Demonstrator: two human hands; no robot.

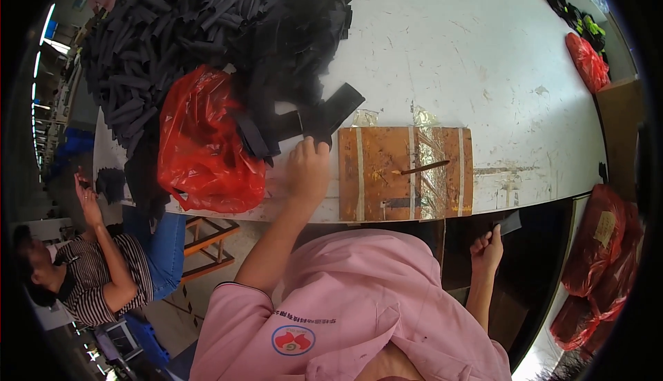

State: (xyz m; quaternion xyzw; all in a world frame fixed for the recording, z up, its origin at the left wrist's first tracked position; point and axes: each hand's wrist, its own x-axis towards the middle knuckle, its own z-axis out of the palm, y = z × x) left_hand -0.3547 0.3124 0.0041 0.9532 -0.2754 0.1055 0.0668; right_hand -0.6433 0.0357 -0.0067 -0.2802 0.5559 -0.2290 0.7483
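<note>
Pink cloth of the person's own shirt fills the bottom of the view, nearest the camera. From it the left hand reaches up onto the white bench, its grip closed on a flat black strip that lies at an angle on the bench, just above a brown wooden board with pale stripes. The right hand hangs below the bench edge, its grip closed around a small dark flat piece. A red plastic bag sits just left of the left hand, touching a big heap of black strips. At the far left another person in a striped top sits with one hand raised.
</note>
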